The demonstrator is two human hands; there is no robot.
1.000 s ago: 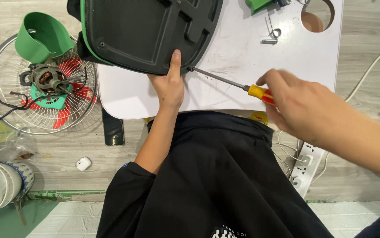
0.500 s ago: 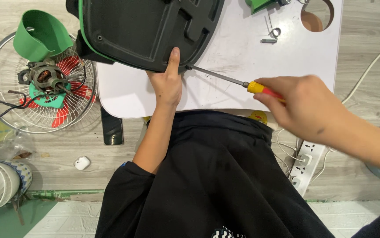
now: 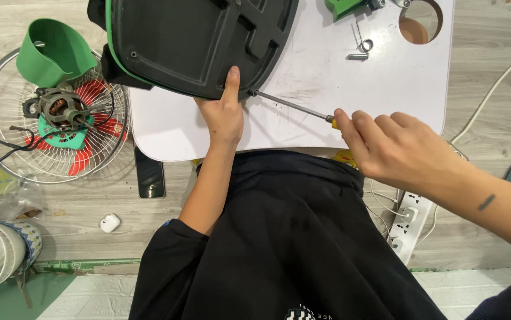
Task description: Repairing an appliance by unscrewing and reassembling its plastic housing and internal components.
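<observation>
Matt black plastic base, ribbed and moulded, edged in green. Bright, smooth metal screwdriver shaft. White surface, smooth, faintly scuffed. Pale wood-grain floor. Thin wire fan grille, glossy red blades.

Fan base on table

One black fan base, one screwdriver, one wire fan guard, one power strip, perhaps two loose metal fasteners.
</observation>
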